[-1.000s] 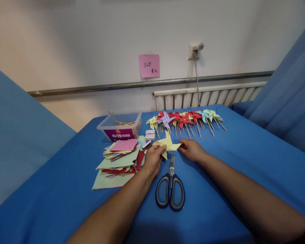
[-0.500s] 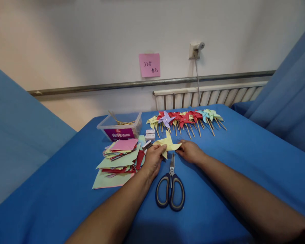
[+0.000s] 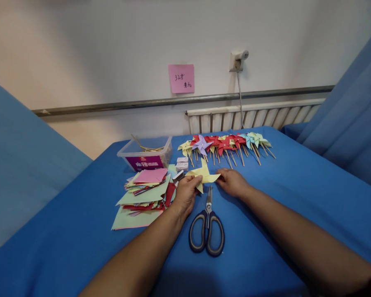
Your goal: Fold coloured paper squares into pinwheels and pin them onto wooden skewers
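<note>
A pale yellow paper pinwheel (image 3: 206, 175) is pinched between the thumb and fingers of my left hand (image 3: 187, 193), its blades folded and spreading toward the right. Close by that pinwheel's right-hand blade is my right hand (image 3: 231, 182), with curled fingers drawn together; whether they grip the blade's tip or something small is hidden. Just below the pinwheel lie closed scissors (image 3: 209, 218) with dark blue and grey handles, blades pointing away from me. Neither hand touches them.
Left of my hands sits a stack of coloured paper (image 3: 148, 194). Behind it stands a clear plastic box (image 3: 165, 153) holding thin sticks. Small white boxes (image 3: 182, 164) are beside it. Finished pinwheels (image 3: 224, 144) on sticks lie along the back of the blue-covered table (image 3: 297, 194).
Hardly anything differs. My left hand keeps the yellow pinwheel in place, and my right fingers have shifted very slightly beside its blade.
</note>
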Tool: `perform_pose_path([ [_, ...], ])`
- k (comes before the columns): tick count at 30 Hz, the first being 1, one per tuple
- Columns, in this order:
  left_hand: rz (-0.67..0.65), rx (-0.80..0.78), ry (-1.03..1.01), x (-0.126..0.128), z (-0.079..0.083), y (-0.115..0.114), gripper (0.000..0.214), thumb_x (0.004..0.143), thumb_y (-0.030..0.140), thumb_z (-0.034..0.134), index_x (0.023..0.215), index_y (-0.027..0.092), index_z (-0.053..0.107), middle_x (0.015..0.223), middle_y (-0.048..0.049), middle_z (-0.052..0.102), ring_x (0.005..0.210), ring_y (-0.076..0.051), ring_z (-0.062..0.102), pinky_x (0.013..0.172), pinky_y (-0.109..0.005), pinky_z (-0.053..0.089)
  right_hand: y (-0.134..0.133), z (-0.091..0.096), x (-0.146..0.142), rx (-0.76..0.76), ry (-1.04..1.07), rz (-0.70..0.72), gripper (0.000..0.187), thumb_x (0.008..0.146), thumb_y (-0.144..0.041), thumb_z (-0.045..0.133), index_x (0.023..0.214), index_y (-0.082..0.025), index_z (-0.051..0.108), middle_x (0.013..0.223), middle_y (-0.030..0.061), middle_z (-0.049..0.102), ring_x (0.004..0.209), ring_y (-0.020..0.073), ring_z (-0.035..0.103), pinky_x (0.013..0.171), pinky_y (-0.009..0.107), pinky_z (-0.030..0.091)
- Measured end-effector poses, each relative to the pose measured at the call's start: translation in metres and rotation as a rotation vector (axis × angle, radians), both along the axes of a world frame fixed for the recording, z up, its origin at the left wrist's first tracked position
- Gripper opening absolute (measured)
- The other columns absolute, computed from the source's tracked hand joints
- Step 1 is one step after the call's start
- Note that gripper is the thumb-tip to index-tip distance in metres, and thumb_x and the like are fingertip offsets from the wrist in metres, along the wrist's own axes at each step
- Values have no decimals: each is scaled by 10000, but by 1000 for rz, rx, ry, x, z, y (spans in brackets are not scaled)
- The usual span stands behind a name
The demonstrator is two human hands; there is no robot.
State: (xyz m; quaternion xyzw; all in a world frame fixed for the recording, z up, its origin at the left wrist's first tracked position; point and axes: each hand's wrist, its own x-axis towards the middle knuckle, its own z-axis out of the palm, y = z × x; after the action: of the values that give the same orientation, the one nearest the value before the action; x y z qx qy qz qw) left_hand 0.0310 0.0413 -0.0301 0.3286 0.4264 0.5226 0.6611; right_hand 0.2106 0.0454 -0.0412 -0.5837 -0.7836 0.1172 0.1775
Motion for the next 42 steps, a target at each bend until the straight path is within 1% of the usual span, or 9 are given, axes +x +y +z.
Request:
perform_pose_path([
  [3,-5,-4,9,0,-1,1,228,562,230,791,719,109,680,690,-55,692,611,-141,627,622,-259,501,-2,1,-2,-22,-48,20,225,888,-282,468,995,-210,653,968,51,648,881,165,584,732,240,371],
  [6,-10,-12,13,0,-2,2,233,561,233,791,724,110,679,702,-62,697,619,-149,633,638,-273,507,-2,4,-2,-57,-99,-27,227,888,-305,476,985,-209,657,973,55,644,881,169,586,720,243,370],
  [12,-7,-2,16,1,2,-1,209,561,231,786,688,115,667,660,-45,679,580,-133,610,603,-258,494,-1,4,-2,-35,-182,-73,217,888,-288,456,950,-192,641,950,71,649,869,181,592,706,259,363],
  [19,-12,3,23,2,8,-4,195,561,239,784,647,121,656,605,-26,656,530,-118,581,540,-233,463,4,2,3,-51,-105,-93,183,873,-259,484,950,-208,642,984,46,681,882,175,604,701,251,360],
  [23,-1,12,26,2,10,-6,191,561,239,783,630,121,650,587,-22,645,508,-108,565,524,-225,450,8,0,9,-72,-91,-128,174,866,-268,505,908,-212,665,952,37,695,868,169,611,686,245,362],
  [28,-19,10,26,3,11,-7,183,564,236,782,619,127,645,569,-16,636,498,-108,560,529,-230,451,12,-2,14,-94,-93,-182,161,840,-284,545,926,-222,666,892,24,711,799,163,619,633,241,355],
  [35,-17,10,20,3,9,-5,207,554,256,795,630,131,648,582,-22,648,510,-118,577,545,-241,458,10,2,18,-82,-151,-190,179,837,-252,523,910,-216,683,953,63,701,888,190,614,699,260,368],
  [38,-24,6,21,3,8,-5,213,554,259,794,633,129,645,583,-23,649,510,-117,578,543,-240,457,8,3,17,-74,-180,-213,192,845,-244,500,903,-201,678,949,90,695,887,206,615,697,272,368],
  [42,-21,11,39,3,7,-5,189,567,240,779,620,126,638,571,-20,642,497,-110,566,525,-230,442,8,2,17,-71,-202,-235,182,841,-264,512,927,-202,661,947,87,696,876,213,619,682,273,373],
])
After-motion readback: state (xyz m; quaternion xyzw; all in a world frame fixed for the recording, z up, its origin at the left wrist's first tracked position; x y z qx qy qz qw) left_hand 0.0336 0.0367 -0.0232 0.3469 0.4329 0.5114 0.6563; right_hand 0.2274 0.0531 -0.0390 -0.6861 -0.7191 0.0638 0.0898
